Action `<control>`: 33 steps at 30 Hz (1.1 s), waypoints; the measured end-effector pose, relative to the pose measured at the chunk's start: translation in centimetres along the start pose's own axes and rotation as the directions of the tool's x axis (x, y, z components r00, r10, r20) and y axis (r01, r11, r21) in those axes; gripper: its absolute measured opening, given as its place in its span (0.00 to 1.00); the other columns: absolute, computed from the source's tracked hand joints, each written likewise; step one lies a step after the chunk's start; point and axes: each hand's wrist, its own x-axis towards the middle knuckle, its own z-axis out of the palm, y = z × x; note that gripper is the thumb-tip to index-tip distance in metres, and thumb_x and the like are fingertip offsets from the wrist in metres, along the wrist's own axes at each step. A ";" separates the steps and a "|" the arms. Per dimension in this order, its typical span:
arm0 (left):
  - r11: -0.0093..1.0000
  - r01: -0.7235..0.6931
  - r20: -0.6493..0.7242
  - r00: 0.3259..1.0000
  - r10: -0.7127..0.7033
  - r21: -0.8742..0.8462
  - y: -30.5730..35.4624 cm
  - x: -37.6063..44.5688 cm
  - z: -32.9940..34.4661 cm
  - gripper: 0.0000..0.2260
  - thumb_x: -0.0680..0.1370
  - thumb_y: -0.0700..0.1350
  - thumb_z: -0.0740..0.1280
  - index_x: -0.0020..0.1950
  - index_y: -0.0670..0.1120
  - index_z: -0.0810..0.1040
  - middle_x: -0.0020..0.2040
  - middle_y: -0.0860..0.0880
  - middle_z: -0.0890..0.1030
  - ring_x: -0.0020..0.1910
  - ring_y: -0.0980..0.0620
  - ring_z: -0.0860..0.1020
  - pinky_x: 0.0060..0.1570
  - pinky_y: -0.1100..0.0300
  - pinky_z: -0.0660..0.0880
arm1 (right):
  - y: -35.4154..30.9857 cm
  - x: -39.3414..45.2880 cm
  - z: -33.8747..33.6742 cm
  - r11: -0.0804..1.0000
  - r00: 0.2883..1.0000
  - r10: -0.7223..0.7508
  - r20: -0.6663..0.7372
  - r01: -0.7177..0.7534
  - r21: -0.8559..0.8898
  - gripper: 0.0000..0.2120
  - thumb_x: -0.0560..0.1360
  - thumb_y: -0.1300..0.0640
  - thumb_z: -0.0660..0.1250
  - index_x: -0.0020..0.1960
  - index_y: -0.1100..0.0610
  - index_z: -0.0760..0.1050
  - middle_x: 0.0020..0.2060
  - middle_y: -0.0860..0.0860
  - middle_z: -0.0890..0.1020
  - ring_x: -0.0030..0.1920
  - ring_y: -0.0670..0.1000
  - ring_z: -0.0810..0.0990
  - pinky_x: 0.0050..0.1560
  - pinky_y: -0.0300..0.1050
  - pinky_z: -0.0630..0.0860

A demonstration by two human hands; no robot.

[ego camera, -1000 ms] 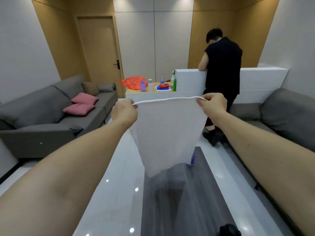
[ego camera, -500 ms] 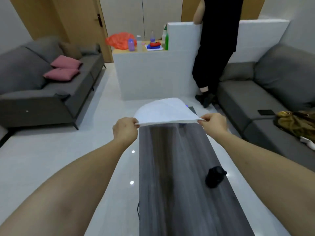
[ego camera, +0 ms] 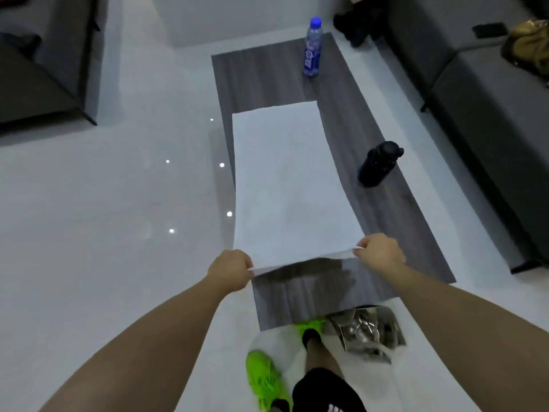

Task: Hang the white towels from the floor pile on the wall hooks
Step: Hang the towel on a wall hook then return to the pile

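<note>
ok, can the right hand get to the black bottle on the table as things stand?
Probably not yet: the right hand pinches a corner of the white towel. The path to the black bottle looks clear once it lets go.

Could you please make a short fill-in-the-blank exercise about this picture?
1. Both hands, the left hand and the right hand, pinch the near corners of a ____ towel.
2. The towel lies along the dark ____.
3. The clear bottle has a ____ cap.

Missing words: white; table; blue
</note>
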 end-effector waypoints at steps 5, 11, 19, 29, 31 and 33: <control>0.996 -0.046 0.203 0.979 0.029 0.080 -1.2 -2.0 6.2 0.09 0.76 0.49 0.69 0.55 0.49 0.83 0.55 0.47 0.82 0.54 0.48 0.79 0.51 0.57 0.76 | 4.8 -1.8 4.9 0.982 0.974 0.167 0.156 -0.149 -0.119 0.11 0.72 0.49 0.70 0.51 0.53 0.82 0.53 0.55 0.83 0.52 0.58 0.81 0.56 0.52 0.79; 0.999 -0.032 0.063 0.998 0.030 0.029 -0.4 0.0 2.9 0.11 0.79 0.49 0.66 0.58 0.47 0.81 0.57 0.46 0.81 0.55 0.47 0.78 0.52 0.57 0.75 | 1.8 -0.7 2.0 0.989 0.992 0.118 0.055 -0.112 -0.101 0.05 0.76 0.54 0.66 0.43 0.53 0.79 0.45 0.52 0.81 0.45 0.56 0.80 0.53 0.48 0.77; 0.983 0.080 -0.267 0.956 -0.123 -0.166 3.0 8.2 -7.8 0.09 0.80 0.46 0.64 0.54 0.46 0.82 0.53 0.45 0.81 0.52 0.44 0.78 0.47 0.59 0.71 | -6.1 8.5 -5.1 0.998 0.994 -0.067 -0.087 0.065 -0.024 0.10 0.79 0.56 0.64 0.39 0.55 0.78 0.37 0.53 0.79 0.41 0.57 0.79 0.43 0.46 0.76; 0.964 0.134 -0.360 0.908 -0.212 -0.229 4.5 23.9 -13.8 0.07 0.80 0.44 0.64 0.50 0.46 0.82 0.47 0.45 0.82 0.48 0.43 0.78 0.42 0.58 0.70 | -14.9 24.6 -7.5 0.990 0.982 -0.138 -0.128 0.133 -0.049 0.08 0.80 0.58 0.64 0.44 0.57 0.78 0.45 0.58 0.83 0.45 0.59 0.79 0.41 0.46 0.72; 0.959 0.149 -0.368 0.900 -0.233 -0.242 3.8 27.0 -13.3 0.08 0.80 0.44 0.63 0.51 0.46 0.82 0.47 0.45 0.82 0.45 0.45 0.77 0.43 0.58 0.70 | -15.7 27.8 -6.7 0.988 0.976 -0.155 -0.154 0.153 -0.028 0.07 0.80 0.59 0.64 0.46 0.57 0.80 0.47 0.59 0.83 0.46 0.59 0.80 0.42 0.46 0.73; 0.954 0.166 -0.375 0.892 -0.254 -0.251 3.2 29.9 -12.7 0.08 0.81 0.44 0.63 0.52 0.46 0.82 0.45 0.47 0.80 0.43 0.47 0.74 0.42 0.58 0.69 | -16.2 30.7 -5.9 0.983 0.968 -0.181 -0.174 0.181 -0.019 0.08 0.80 0.59 0.65 0.54 0.59 0.81 0.49 0.59 0.83 0.49 0.59 0.81 0.44 0.45 0.74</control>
